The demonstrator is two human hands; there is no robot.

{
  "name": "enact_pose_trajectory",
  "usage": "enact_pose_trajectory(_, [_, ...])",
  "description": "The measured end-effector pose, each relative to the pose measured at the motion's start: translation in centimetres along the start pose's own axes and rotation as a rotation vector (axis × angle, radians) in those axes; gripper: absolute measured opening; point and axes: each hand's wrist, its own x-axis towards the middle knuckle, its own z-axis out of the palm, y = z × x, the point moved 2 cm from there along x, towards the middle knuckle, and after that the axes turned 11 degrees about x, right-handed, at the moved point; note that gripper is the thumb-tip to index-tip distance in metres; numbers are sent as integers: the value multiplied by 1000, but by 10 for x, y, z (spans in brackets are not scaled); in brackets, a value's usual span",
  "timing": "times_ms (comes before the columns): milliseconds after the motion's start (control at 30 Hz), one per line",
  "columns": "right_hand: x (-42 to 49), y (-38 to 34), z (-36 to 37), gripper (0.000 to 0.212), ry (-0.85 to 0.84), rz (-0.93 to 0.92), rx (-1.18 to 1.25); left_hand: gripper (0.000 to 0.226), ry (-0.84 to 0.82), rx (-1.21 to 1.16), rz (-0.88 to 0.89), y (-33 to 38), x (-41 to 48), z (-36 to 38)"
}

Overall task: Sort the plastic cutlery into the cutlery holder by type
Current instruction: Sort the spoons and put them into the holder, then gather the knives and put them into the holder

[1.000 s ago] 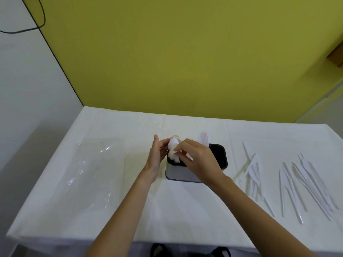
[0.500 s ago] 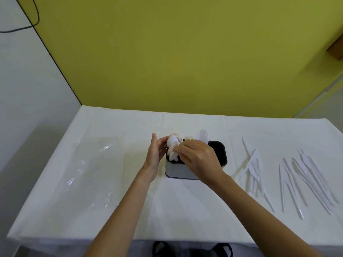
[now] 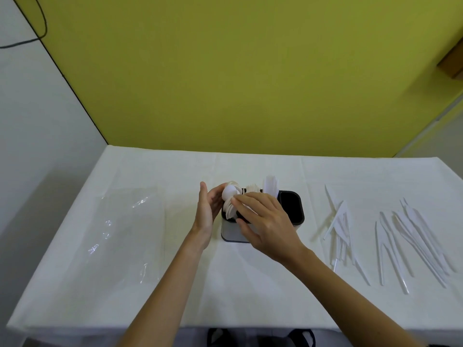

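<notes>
Spoons (image 3: pixel 229 200) bunched upright in left compartment of holder (image 3: pixel 231 234), mid-counter (image 3: pixel 250 284). Left hand (image 3: pixel 206 212) flat, fingers straight, palm against spoons' left side. Right hand (image 3: pixel 264 221) spread over holder, relaxed fingertips touching spoon bowls. Loose knives (image 3: pixel 411 236) lie well right.

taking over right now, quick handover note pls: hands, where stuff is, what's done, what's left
Left hand: open, cupped against the spoons from the left.
Right hand: open, fingertips on the same spoons, above the holder.
Done: spoons stand bowl-up at the holder's left end. More white cutlery stands behind them, type unclear.
Left: the knives, as they appear to be, lie in two loose groups on the table to the right. The holder's right compartment looks empty, likely theirs.
</notes>
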Motion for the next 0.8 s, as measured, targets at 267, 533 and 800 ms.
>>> enact_pose_trajectory(267, [-7,18,-31,46,48,238,123,65,115,118,225,58,6,16])
enact_pose_trajectory(533, [-77,75,-98,47,263,597,78,45,-84,373,367,95,12,124])
enact_pose_trajectory(800, [-194,134,-154,32,280,962,33,24,-230,612,244,45,8,246])
